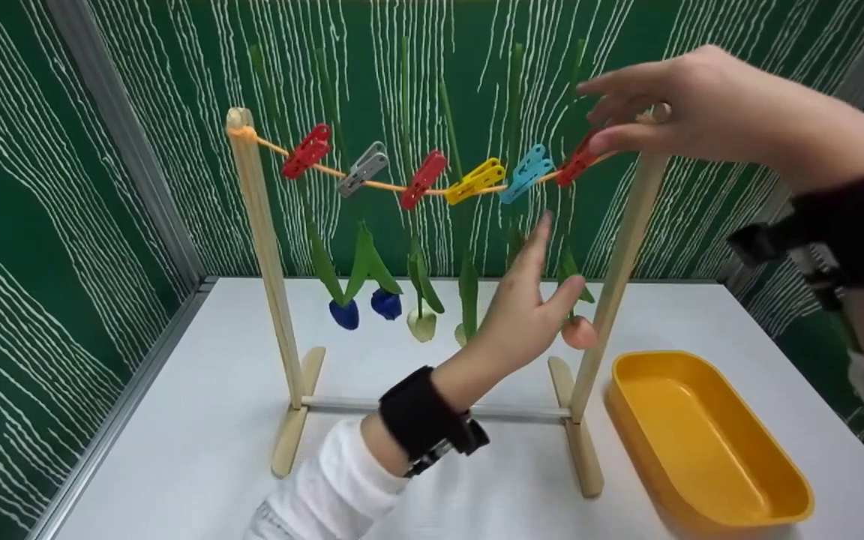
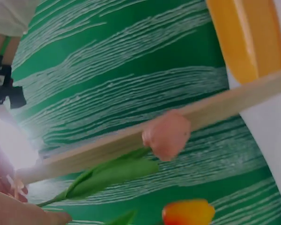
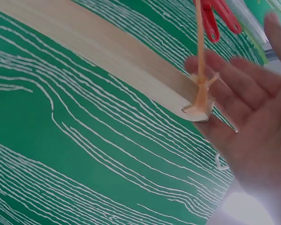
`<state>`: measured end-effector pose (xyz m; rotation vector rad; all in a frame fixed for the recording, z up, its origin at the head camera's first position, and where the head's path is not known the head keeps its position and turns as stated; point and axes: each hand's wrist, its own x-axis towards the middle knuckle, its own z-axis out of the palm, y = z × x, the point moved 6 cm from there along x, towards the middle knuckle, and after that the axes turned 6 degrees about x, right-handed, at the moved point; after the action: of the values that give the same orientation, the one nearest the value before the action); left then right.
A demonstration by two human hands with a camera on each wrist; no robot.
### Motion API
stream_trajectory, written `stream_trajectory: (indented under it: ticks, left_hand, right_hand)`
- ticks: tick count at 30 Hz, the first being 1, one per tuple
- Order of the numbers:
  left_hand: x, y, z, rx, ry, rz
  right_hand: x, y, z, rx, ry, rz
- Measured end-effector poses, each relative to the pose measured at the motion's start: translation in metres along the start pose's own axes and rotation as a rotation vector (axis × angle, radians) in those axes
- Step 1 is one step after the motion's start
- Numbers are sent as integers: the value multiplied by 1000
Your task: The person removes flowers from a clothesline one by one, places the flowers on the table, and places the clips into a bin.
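Note:
Tulips hang head-down from an orange cord [image 1: 383,185], each held by a clothespin. My right hand [image 1: 709,112] is by the right post's top, its fingers loosely bent beside the rightmost red clothespin [image 1: 574,168]. In the right wrist view, that hand [image 3: 260,122] has spread fingers and grips nothing. My left hand [image 1: 518,315], fingers extended, is in front of the row, close to the pink tulip [image 1: 579,332]. It hides a red-yellow tulip [image 2: 188,213], which the left wrist view shows. Further left hang blue tulips [image 1: 343,313] and whitish ones [image 1: 422,325].
A wooden rack with a left post [image 1: 267,262] and a right post [image 1: 619,285] stands on the white table [image 1: 199,450]. To its right lies a yellow tray [image 1: 709,442]. Grey, yellow and light blue clothespins [image 1: 527,175] also sit along the cord. Green walls stand behind.

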<state>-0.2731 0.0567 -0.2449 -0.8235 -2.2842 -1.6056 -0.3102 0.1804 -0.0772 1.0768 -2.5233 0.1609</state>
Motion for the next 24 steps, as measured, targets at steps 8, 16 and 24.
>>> stream_trajectory:
  ticks: [8, 16, 24]
  left_hand:
    - [31, -4, 13, -87, 236, 33]
    - [43, -9, 18, -89, 370, 149]
    - [44, -6, 18, -107, 344, 139]
  right_hand:
    - [15, -2, 8, -53, -171, 12]
    - [13, -1, 7, -18, -157, -46]
    - [10, -3, 3, -27, -62, -122]
